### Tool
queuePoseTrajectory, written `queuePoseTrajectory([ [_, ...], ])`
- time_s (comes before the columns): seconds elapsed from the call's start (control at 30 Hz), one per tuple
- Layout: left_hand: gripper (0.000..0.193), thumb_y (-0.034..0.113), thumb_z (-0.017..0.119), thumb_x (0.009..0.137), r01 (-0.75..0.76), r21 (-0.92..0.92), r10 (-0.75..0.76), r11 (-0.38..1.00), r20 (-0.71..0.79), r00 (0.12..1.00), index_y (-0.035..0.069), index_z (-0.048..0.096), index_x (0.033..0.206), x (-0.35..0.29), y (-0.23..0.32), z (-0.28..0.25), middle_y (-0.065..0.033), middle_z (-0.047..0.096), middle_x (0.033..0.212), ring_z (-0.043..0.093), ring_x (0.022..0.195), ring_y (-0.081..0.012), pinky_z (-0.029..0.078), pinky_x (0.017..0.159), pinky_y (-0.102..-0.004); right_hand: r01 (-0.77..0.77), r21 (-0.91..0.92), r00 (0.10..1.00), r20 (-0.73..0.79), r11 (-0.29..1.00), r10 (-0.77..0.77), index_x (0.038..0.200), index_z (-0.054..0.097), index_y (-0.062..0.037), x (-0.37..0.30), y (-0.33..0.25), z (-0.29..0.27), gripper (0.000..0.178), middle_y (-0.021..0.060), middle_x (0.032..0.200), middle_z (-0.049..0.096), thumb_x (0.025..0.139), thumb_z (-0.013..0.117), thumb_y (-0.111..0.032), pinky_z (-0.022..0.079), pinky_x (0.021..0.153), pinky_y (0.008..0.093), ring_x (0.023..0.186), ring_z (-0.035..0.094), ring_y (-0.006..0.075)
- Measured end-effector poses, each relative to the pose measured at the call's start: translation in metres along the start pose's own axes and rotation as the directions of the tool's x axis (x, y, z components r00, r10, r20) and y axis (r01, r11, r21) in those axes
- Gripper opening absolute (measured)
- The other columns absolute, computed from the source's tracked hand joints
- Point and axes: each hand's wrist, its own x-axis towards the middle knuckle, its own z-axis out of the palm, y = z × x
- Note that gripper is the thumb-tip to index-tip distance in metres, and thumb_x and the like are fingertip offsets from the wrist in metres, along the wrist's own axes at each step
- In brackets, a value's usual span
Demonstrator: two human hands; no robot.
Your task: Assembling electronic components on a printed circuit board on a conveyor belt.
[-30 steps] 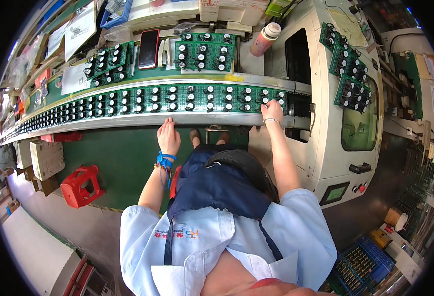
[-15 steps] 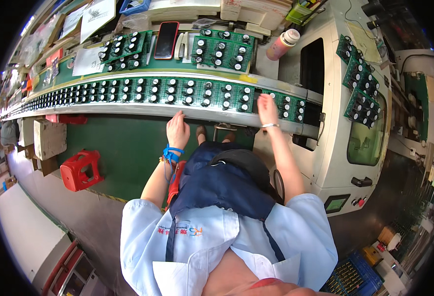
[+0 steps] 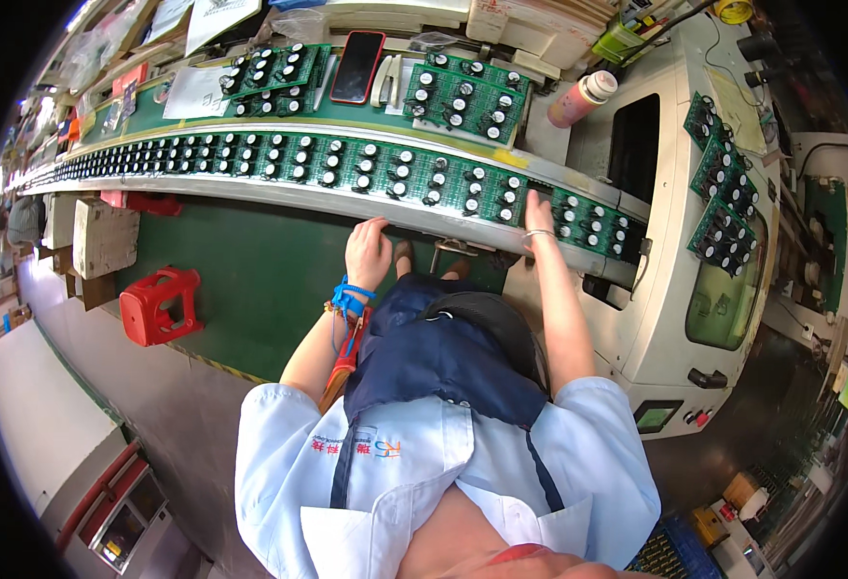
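A long row of green circuit boards point(image 3: 403, 174) with black and white-topped round parts lies along the conveyor rail point(image 3: 279, 189). My right hand point(image 3: 539, 217) is over the rail at a gap in the row, its fingers stretched upright beside the left edge of a board group point(image 3: 593, 226) near the machine opening. Nothing shows in its grasp. By the front edge of the rail, my left hand point(image 3: 368, 253) is loosely closed with fingers curled, and nothing can be seen in it. A blue band circles that wrist.
A pale machine point(image 3: 670, 318) stands at the right, with more boards point(image 3: 723, 183) on top. Behind the rail are stacked boards point(image 3: 467, 96), a phone point(image 3: 357, 68) and a pink bottle point(image 3: 581, 99). A red stool point(image 3: 161, 306) stands on the floor at left.
The view has shifted slightly. The right-hand board group has slid a little toward the machine. My right fingers have straightened; my left hand has drawn slightly off the rail and curled more.
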Motion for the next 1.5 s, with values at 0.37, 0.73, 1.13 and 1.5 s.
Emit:
queuePoseTrajectory([
  [0.37,0.04,0.008,0.053,0.07,0.341,-0.26,-0.247,0.903,0.334,0.91,0.0,0.041,0.107,0.02,0.039,0.051,-0.0193,0.052,0.099,0.053,0.084,-0.0359,0.044,0.074,-0.0397,-0.256,-0.348,0.938,-0.316,0.902,0.145,0.118,0.039,-0.0008,0.08,0.09,-0.093,0.067,0.0198,0.12,0.044,0.079,0.034,-0.055,0.03,0.09,0.0501,0.11,0.042,0.0386],
  [0.73,0.05,0.013,0.053,0.067,0.345,-0.351,-0.228,0.87,0.335,0.914,0.007,0.034,0.113,0.033,0.05,0.086,-0.0129,0.054,0.109,0.054,0.088,-0.0353,0.042,0.076,-0.0383,0.303,-0.241,0.907,-0.224,0.922,-0.357,0.107,0.051,-0.0032,0.022,0.069,-0.081,0.039,0.0169,0.105,0.054,0.084,0.043,-0.034,0.039,0.085,0.0368,0.1,0.05,0.0304],
  [1.13,0.045,0.008,0.054,0.069,0.286,-0.415,-0.118,0.864,0.385,0.915,0.005,0.041,0.112,0.021,0.084,0.108,-0.0151,0.056,0.096,0.055,0.063,-0.0273,0.045,0.061,-0.0354,0.76,-0.25,0.648,0.222,0.6,-0.728,0.106,0.045,-0.0057,-0.063,0.016,-0.014,0.033,0.0078,0.101,0.058,0.073,0.049,-0.006,0.04,0.078,0.0373,0.092,0.051,0.0256],
  [1.5,0.025,-0.002,0.049,0.069,-0.024,-0.204,0.037,0.979,0.058,0.998,0.002,0.051,0.094,0.023,0.04,0.022,-0.0125,0.055,0.084,0.053,0.073,-0.0283,0.044,0.063,-0.034,0.723,-0.425,0.674,0.261,0.544,-0.691,0.101,0.047,-0.0082,-0.067,-0.022,-0.021,0.033,0.0042,0.097,0.059,0.068,0.05,-0.008,0.036,0.077,0.0383,0.091,0.051,0.0234],
])
